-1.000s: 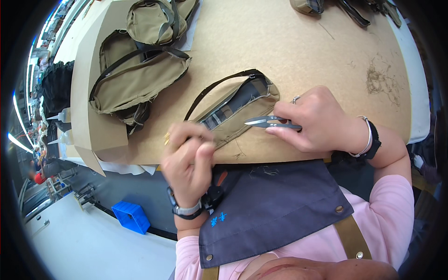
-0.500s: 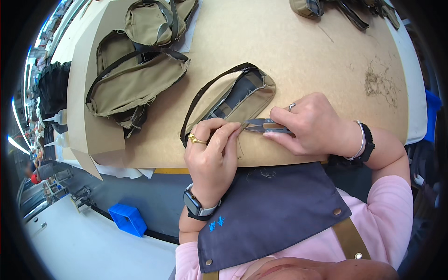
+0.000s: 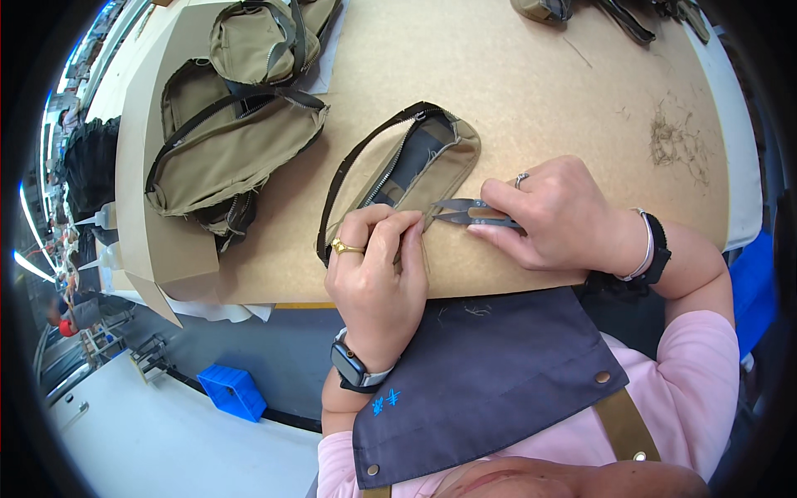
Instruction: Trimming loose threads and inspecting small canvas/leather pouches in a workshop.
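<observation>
My left hand (image 3: 378, 266) pinches the near edge of a khaki fabric pouch (image 3: 440, 173) with a dark lining and a black zipper strip looping off its left side. The pouch lies on the brown tabletop, and loose threads show along its seams. In my right hand (image 3: 552, 217) is a pair of thread snips (image 3: 473, 213), gripped between thumb and fingers. The two blades stand apart and point left, their tips beside my left fingertips at the pouch's edge. Whether a thread lies between the blades is too small to tell.
More khaki sewn pieces (image 3: 237, 158) with zippers are stacked at the left on cardboard (image 3: 137, 191). A heap of cut threads (image 3: 681, 137) lies at the right. Further pieces (image 3: 623, 18) sit at the far right edge. A blue bin (image 3: 232, 392) stands lower left.
The snips' blades have opened wider and drawn slightly away from my left fingertips. My left hand keeps its pinch on the pouch. The whole view has shifted a little.
</observation>
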`<state>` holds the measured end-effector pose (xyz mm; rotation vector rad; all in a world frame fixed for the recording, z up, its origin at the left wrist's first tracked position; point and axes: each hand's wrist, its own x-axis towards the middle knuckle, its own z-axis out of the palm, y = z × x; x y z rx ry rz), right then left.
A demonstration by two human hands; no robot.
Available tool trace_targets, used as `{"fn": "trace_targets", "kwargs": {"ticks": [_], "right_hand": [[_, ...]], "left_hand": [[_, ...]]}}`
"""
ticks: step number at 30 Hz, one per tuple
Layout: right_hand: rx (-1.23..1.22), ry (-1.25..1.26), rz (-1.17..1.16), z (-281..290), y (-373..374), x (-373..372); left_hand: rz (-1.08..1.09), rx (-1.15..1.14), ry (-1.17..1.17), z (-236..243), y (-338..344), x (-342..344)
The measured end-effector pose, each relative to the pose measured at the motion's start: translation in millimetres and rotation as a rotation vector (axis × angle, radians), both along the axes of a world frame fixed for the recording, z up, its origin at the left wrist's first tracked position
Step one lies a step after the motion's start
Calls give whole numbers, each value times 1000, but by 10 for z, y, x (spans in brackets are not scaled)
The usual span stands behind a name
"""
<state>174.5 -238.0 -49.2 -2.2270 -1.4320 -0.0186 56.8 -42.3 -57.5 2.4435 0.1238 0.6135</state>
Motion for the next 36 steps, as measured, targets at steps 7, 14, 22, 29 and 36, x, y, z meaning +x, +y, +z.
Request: {"fn": "trace_targets", "kwargs": {"ticks": [7, 14, 22, 29, 36], "right_hand": [[-22, 8, 4, 22, 11, 7], [-43, 19, -30, 18, 28, 31], [-57, -38, -56, -1, 109, 58], [-128, -76, -90, 22, 162, 33], [26, -70, -66, -11, 188, 101]], "left_hand": [[-5, 6, 25, 10, 9, 5], [-28, -50, 142, 150, 12, 61], [-9, 20, 136, 113, -11, 81], [56, 278, 113, 166, -125, 118], [79, 250, 71, 125, -114, 125]]}}
